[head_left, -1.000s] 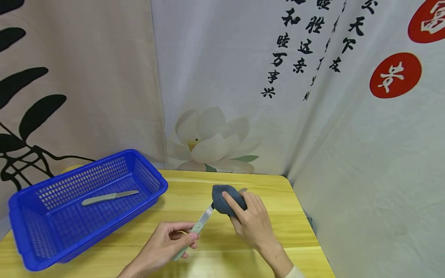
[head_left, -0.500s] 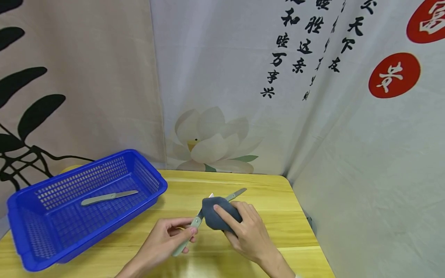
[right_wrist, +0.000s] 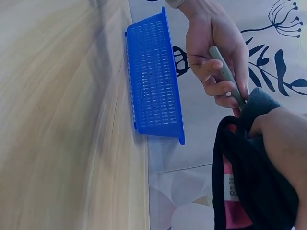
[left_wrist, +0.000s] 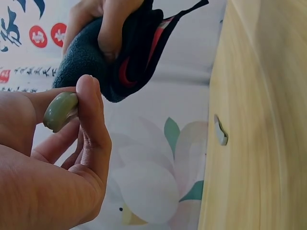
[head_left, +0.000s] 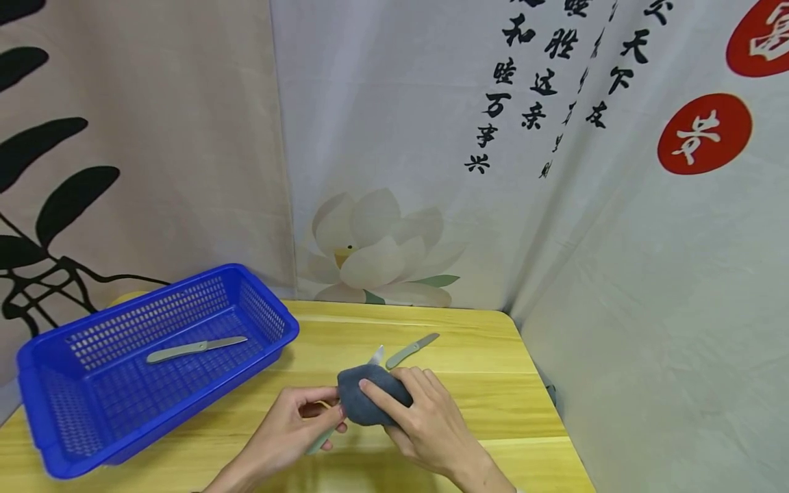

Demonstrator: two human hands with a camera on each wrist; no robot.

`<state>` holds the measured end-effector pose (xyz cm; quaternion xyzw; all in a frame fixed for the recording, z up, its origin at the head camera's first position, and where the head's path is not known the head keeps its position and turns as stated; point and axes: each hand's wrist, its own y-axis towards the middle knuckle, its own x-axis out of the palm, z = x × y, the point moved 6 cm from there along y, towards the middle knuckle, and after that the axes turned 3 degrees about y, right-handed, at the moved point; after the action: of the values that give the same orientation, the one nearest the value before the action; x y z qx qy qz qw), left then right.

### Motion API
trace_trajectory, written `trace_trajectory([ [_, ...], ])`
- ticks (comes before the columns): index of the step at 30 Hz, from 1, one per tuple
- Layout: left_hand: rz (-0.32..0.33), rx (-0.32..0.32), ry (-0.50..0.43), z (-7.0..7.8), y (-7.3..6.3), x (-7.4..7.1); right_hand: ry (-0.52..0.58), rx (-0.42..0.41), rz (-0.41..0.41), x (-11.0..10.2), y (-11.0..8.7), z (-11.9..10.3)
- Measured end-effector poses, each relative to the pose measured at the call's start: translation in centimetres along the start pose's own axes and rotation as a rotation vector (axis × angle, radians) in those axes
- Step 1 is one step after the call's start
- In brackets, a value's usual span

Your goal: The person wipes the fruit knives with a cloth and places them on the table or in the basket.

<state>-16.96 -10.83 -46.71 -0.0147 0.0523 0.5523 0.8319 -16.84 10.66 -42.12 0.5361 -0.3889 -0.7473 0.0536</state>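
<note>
My left hand [head_left: 286, 428] pinches a knife [head_left: 322, 441] by its pale green handle, between thumb and fingers. The blade points away, its tip showing beyond a dark blue-grey cloth [head_left: 354, 404]. My right hand [head_left: 434, 428] grips this cloth around the blade, close to the left fingers. In the right wrist view the cloth [right_wrist: 256, 177] shows a black edge, a pink-red inner side and a white label. On the table just beyond the hands lies a second pale green knife [head_left: 411, 350]. The middle of the held blade is hidden in the cloth.
A blue perforated basket [head_left: 154, 411] stands on the left of the yellow wooden table [head_left: 493, 383]. Inside it lies another pale green knife [head_left: 197, 349]. Printed fabric curtains [head_left: 394, 123] hang behind and to the right of the table.
My right hand has slid the cloth along the blade toward the handle, down and left. The knife lying on the table is now fully uncovered to view. The left hand stays nearly still.
</note>
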Motion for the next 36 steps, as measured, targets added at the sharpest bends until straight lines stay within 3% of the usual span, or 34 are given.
trace_trajectory([
  [18,0.007,0.008,-0.010,-0.3,-0.6,-1.0,-0.074,0.063,0.065,0.7,0.7,3.0],
  [22,0.010,0.011,0.011,-0.3,-0.8,-1.1,-0.072,0.103,0.063,0.9,0.5,3.8],
  [29,0.018,-0.041,-0.015,-0.6,-0.9,-1.1,-0.123,0.205,0.091,0.1,-0.2,5.6],
  [32,0.040,-0.046,-0.021,-0.6,-0.9,-1.3,-0.108,0.214,0.110,-0.3,-0.3,5.6],
  [36,0.069,-0.046,-0.018,-0.6,-0.8,-1.6,-0.042,0.160,0.113,-0.5,0.1,4.1],
])
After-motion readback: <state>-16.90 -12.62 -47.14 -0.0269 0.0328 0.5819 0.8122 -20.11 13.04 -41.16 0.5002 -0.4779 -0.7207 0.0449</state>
